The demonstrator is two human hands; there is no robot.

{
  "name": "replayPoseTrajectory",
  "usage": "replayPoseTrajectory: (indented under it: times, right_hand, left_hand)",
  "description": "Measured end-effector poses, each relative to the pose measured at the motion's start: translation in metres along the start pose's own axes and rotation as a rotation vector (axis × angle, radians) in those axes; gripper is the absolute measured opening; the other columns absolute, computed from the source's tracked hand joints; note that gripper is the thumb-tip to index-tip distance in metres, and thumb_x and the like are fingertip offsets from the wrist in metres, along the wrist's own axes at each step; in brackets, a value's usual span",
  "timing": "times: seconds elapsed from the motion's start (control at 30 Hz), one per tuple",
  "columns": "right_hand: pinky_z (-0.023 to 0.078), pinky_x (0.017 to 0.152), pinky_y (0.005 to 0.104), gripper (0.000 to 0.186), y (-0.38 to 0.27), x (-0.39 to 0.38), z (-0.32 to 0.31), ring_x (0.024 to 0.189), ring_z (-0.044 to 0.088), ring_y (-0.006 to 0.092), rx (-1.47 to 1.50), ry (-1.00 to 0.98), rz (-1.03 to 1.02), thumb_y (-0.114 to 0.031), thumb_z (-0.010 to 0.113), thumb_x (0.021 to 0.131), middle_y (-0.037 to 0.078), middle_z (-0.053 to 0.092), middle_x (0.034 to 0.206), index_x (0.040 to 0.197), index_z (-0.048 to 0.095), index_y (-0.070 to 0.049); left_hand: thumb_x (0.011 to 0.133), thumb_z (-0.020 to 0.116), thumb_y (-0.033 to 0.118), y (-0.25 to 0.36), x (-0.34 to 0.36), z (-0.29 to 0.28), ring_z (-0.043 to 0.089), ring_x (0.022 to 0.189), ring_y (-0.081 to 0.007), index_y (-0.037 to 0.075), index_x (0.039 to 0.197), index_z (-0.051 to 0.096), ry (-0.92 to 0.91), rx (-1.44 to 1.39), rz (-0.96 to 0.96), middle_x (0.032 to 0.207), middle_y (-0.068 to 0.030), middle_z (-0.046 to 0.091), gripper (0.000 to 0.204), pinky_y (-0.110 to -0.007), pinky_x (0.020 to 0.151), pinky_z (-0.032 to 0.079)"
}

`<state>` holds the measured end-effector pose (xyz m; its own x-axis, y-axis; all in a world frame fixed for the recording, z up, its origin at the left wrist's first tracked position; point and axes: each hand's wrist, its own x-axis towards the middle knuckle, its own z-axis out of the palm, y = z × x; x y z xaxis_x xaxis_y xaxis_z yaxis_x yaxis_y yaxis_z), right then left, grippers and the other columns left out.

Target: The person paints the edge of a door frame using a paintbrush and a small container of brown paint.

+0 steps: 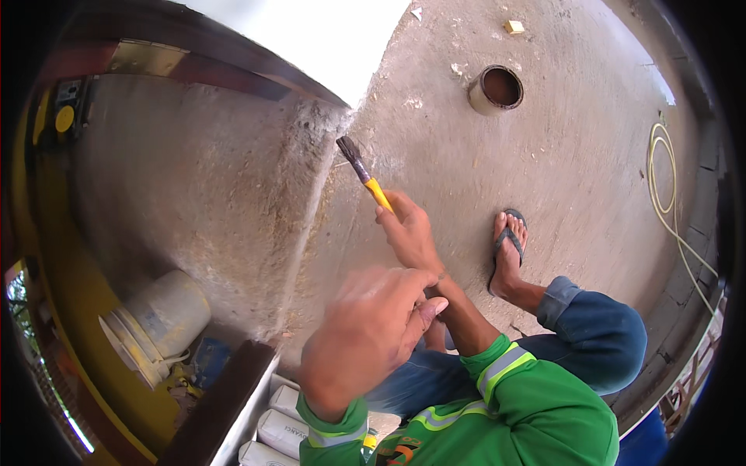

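My right hand (412, 235) is closed round the yellow handle of a paintbrush (376, 189). Its dark bristles point up and left, beside the lower corner of a white panel (311, 43). My left hand (371, 322) is nearer the camera, over my right forearm, and blurred. Its fingers are loosely bent, with the thumb and forefinger apart and nothing visible between them. A round can (480, 99) with brown contents stands on the concrete floor (435, 147), beyond my right hand.
At left a dirty white bucket (172, 314) lies tipped beside a blue container (210, 362). Packed white bags (281, 432) lie below my left arm. A pale hose (655, 175) coils at far right. My sandalled foot (509, 252) rests on the floor; a small yellow block (514, 27) lies far off.
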<state>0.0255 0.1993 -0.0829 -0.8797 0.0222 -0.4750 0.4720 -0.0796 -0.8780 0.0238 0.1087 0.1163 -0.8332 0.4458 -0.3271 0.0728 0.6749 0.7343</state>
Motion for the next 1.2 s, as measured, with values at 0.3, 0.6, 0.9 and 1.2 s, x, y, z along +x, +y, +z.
replayPoseTrajectory:
  times: [0.3,0.6,0.9,1.2]
  right_hand:
    - [0.051,0.073,0.0414,0.031,0.034,0.057,0.001,0.079,0.066,0.0368,-0.422,0.09,-0.196,-0.017,0.063,0.09,0.024,0.068,0.089,0.114,0.064,0.002]
    - [0.05,0.081,0.0465,0.03,0.028,0.117,0.023,0.092,0.064,0.044,-0.483,0.111,-0.313,-0.016,0.062,0.09,0.028,0.066,0.099,0.114,0.063,0.003]
    - [0.05,0.085,0.0472,0.03,0.041,0.113,0.033,0.096,0.064,0.0442,-0.501,0.14,-0.357,-0.013,0.061,0.09,0.027,0.066,0.104,0.115,0.064,0.004]
    - [0.05,0.084,0.0479,0.031,0.055,0.101,0.021,0.094,0.064,0.046,-0.472,0.187,-0.297,-0.015,0.06,0.091,0.029,0.066,0.1,0.114,0.064,0.004]
  left_hand:
    - [0.094,0.064,0.027,0.009,-0.002,-0.002,0.061,0.09,-0.0362,0.005,0.107,0.063,0.068,0.153,0.077,0.094,-0.0156,0.065,0.026,-0.046,0.083,0.048]
    - [0.089,0.068,0.02,0.006,-0.024,-0.001,0.061,0.089,-0.0348,0.005,0.104,0.063,0.081,0.094,0.048,0.09,-0.0143,0.063,0.022,-0.045,0.083,0.049]
    - [0.086,0.071,0.021,0.006,-0.031,-0.002,0.062,0.088,-0.0324,0.005,0.108,0.063,0.062,0.121,0.033,0.089,-0.0127,0.063,0.027,-0.043,0.082,0.049]
    - [0.086,0.072,0.02,0.007,-0.027,0.0,0.062,0.088,-0.0313,0.005,0.108,0.064,0.073,0.121,0.047,0.09,-0.0117,0.064,0.028,-0.043,0.081,0.05]
